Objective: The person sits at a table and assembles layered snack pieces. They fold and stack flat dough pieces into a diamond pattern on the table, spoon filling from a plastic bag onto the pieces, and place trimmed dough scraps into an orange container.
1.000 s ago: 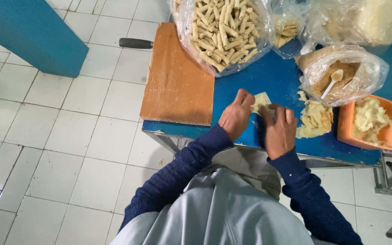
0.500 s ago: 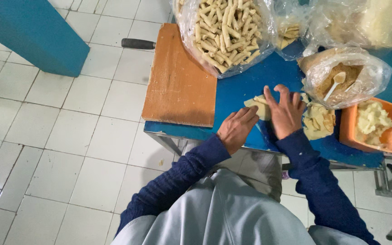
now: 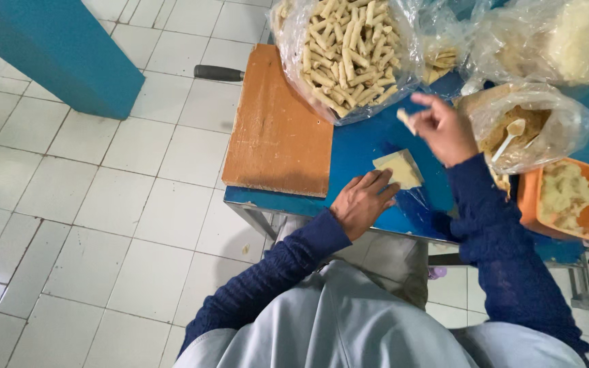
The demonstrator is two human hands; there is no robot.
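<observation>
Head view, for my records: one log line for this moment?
left hand: on wrapper | right hand: holds roll | table: blue

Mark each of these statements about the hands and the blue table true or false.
1. The left hand rests on the blue table beside the pale square wrapper. True.
2. The right hand holds a knife. False: it holds a small pale roll in its fingers.
3. The wooden board has rolls stacked on it. False: it is bare.
4. The big clear bag holds many pale rolls. True.
5. A spoon sits in a bag. True.
</observation>
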